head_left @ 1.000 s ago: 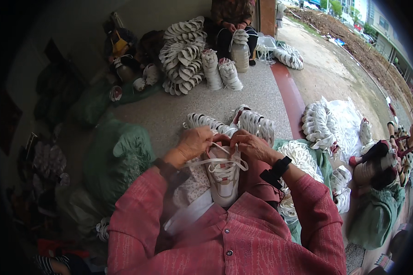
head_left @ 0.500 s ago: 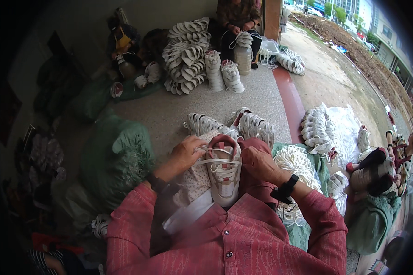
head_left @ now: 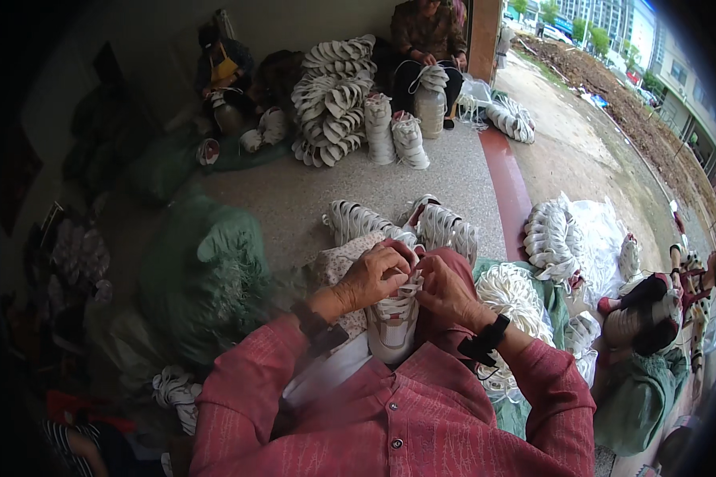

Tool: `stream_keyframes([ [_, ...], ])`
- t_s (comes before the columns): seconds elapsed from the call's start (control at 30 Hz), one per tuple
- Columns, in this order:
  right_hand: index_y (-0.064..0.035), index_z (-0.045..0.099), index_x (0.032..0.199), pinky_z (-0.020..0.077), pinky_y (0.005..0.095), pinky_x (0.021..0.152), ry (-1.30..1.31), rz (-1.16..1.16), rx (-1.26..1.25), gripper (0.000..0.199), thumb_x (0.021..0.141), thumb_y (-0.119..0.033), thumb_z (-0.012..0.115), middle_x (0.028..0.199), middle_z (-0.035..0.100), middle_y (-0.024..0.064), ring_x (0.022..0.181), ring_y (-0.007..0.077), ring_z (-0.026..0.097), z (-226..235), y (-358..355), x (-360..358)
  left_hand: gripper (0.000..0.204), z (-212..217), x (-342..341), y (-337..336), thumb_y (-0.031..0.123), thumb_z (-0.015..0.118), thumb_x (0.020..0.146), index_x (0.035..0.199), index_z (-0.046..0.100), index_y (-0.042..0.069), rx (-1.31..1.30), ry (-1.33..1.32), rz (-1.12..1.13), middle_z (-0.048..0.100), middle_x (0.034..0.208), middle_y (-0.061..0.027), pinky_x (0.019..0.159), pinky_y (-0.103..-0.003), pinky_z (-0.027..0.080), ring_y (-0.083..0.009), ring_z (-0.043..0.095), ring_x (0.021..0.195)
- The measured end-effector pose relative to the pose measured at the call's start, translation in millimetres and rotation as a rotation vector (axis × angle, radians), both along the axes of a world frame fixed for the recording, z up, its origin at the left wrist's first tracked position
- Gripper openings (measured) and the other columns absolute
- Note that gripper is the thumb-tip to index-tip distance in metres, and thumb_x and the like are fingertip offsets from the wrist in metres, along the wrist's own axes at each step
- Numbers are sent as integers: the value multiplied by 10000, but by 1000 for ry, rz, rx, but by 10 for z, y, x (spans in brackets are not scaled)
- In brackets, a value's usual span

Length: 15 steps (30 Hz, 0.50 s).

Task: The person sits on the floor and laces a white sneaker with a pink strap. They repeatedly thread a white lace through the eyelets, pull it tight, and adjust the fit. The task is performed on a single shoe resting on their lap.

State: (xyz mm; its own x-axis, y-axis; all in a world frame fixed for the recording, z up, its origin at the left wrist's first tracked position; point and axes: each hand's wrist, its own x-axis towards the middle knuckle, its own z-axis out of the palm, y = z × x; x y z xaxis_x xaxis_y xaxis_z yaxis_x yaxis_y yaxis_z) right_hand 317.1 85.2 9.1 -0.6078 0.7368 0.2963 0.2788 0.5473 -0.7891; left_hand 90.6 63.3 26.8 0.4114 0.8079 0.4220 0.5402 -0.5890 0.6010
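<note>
A cream and pink shoe [head_left: 391,326] stands upright in my lap, its toe toward me, with a white shoelace [head_left: 406,291] across its front. At the upper left of its opening is my left hand [head_left: 367,278], fingers closed in a pinch; what lies between its fingertips is hidden. My right hand [head_left: 449,292], on the other side of the laced part, pinches the shoelace between thumb and finger. Both hands are close together over the shoe's red-lined collar [head_left: 401,251], partly covering it.
A heap of loose white laces [head_left: 514,300] lies to my right on green sacking. Rows of nested shoe uppers [head_left: 362,221] lie ahead, with a tall stack [head_left: 334,103] farther back. A green sack [head_left: 215,278] stands left. Two people sit at the back near a doorway.
My left hand has moved right, from beside the shoe to over its opening, closer to my right hand. The lace stretched out to the left is now drawn in between the hands.
</note>
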Motion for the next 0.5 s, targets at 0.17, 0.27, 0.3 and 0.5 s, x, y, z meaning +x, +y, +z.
stream_keyframes([
  [0.17, -37, 513, 1164, 485, 289, 807, -10, 42, -167, 396, 795, 81, 592, 1044, 585, 81, 942, 157, 591, -16, 6, -19, 168, 33, 34, -71, 94, 724, 735, 877, 644, 54, 168, 92, 14, 624, 942, -86, 930, -380, 457, -277, 608, 945],
  [0.27, -39, 531, 1144, 486, 269, 806, 376, 149, -399, 354, 828, 109, 593, 1035, 587, 29, 944, 110, 576, -169, 88, -45, 155, -25, 21, -10, 112, 751, 730, 831, 643, 63, 116, 95, -23, 613, 928, -70, 927, -381, 445, -266, 595, 956],
  [0.3, -42, 539, 1137, 484, 261, 808, 388, 150, -412, 339, 839, 112, 593, 1029, 587, 18, 943, 104, 574, -180, 106, -49, 158, -39, 17, -5, 119, 760, 726, 822, 646, 67, 114, 85, -29, 611, 927, -64, 923, -379, 443, -262, 590, 961],
  [0.5, -47, 577, 1084, 482, 238, 809, 401, 195, -518, 246, 881, 90, 601, 1008, 601, -7, 931, 79, 577, -190, 182, -43, 151, -64, -29, -11, 140, 783, 730, 806, 662, 89, 39, 72, -67, 603, 922, -38, 927, -367, 431, -243, 572, 984],
])
